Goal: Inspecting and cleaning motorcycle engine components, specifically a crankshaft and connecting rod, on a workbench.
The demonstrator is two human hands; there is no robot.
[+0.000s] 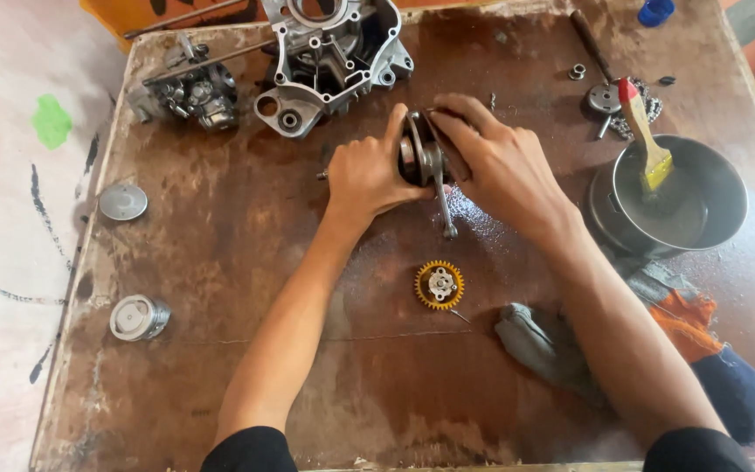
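Rag (543, 345) and yellow gear (439, 285) are seen nearest | crankshaft (425, 162) is held at bench (220, 262) centre, clasped between left hand (369, 175) and right hand (495, 162), both closed on it | rod is pointed toward the camera, shaft axis lying left-right.

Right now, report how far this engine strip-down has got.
Done: the crankcase half lies open and empty at the board's far edge, with the piston and yellow gear set aside. In hand: left hand and right hand grip the crankshaft. Left: the brush rests in the pan, unused for now.
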